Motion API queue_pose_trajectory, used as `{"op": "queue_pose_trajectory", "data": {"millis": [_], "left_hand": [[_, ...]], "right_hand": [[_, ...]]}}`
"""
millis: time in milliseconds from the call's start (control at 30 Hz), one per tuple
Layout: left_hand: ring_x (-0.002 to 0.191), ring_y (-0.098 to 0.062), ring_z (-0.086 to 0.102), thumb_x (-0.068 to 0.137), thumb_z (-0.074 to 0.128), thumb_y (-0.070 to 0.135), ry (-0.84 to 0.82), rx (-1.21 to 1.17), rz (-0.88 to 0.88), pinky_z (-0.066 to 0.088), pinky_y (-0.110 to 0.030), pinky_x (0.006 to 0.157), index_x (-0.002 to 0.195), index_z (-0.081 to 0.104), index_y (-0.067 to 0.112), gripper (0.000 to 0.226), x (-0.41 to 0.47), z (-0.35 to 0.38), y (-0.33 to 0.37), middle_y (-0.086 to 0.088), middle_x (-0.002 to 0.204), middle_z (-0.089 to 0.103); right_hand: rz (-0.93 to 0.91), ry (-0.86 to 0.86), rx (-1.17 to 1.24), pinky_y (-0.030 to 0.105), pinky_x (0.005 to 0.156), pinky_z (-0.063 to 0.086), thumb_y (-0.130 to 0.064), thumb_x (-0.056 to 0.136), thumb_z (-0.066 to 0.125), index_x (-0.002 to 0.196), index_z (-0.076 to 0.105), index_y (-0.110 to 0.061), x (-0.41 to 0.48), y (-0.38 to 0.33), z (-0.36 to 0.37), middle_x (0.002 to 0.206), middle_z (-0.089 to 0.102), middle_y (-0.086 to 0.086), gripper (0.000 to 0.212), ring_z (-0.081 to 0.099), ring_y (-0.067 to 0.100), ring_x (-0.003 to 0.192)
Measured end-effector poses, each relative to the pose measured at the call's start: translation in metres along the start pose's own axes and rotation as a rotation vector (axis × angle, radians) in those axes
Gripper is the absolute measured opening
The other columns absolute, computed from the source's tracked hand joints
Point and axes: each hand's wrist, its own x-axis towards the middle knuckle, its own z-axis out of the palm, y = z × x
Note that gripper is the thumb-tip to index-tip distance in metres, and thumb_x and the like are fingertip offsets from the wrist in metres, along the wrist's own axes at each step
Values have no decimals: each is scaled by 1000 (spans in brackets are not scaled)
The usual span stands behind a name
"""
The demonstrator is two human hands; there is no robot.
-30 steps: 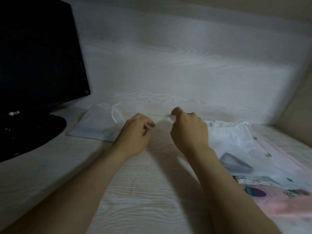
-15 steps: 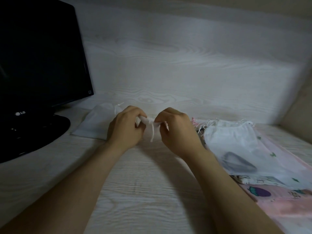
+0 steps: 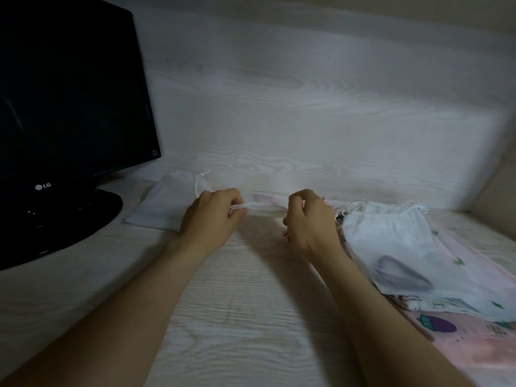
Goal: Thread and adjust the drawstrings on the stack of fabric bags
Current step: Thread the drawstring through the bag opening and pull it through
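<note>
Your left hand (image 3: 212, 217) fingers pinch white drawstring (image 3: 261, 205); your right hand (image 3: 310, 220) fingers grip other end. Bag stack (image 3: 391, 241) beside right hand on bench (image 3: 245, 317).

Dim and cool-grey throughout, with a soft low-light smear over fine detail. Brightest on the pale wood-grain back panel (image 3: 307, 113), darkening toward the corners. Broad, soft-edged shadows on the whitewashed wood-grain table (image 3: 251, 317), between and beneath the bare left hand (image 3: 212, 216) and right hand (image 3: 310, 222). Slight motion blur on both hands. Near-featureless black on the glossy black monitor (image 3: 69, 93), save one faint reflection. Wide-angle bowing at left and right edges.
</note>
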Motion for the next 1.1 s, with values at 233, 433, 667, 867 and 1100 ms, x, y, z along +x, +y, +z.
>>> {"op": "queue_pose_trajectory", "data": {"millis": [233, 433, 667, 867, 1100], "left_hand": [[82, -28, 64, 96, 70, 54, 47, 181, -107, 55, -38, 70, 92, 72, 20, 35, 0, -6, 3, -6, 87, 67], [87, -32, 68, 101, 70, 33, 73, 126, -139, 56, -40, 72, 100, 74, 13, 20, 2, -9, 1, -9, 91, 71], [86, -27, 68, 101, 68, 42, 229, 95, -130, 53, -39, 69, 97, 75, 25, 19, 6, -11, -1, 1, 89, 75], [77, -26, 61, 109, 53, 39, 298, -59, -214, 50, -43, 68, 85, 61, 14, 36, 9, -9, -3, -1, 79, 68], [61, -20, 52, 104, 39, 25, 215, -856, -799, 51, -33, 58, 102, 64, 5, 32, 24, -10, -3, -8, 77, 56]], "right_hand": [[-59, -88, -4, 34, 72, 61, -24, 88, 70, 97, 75, -21, 4, 6, 1, 69, 76, -4, 10, 73, 10, 66], [-115, -21, -90, 12, 58, 46, -15, 98, 63, 100, 77, -16, 9, 11, 4, 74, 73, -3, 14, 71, 13, 69], [-105, 52, -119, 24, 73, 40, -9, 101, 52, 113, 74, -9, 12, 17, 7, 79, 71, 5, 25, 64, 22, 70], [-4, 15, -164, 36, 67, 49, -17, 98, 53, 84, 70, -5, 12, 14, 5, 75, 71, 8, 24, 66, 28, 70], [326, -82, 387, 34, 54, 34, -26, 94, 52, 74, 50, -13, 9, 1, -3, 64, 37, 6, 24, 39, 20, 55]]}}
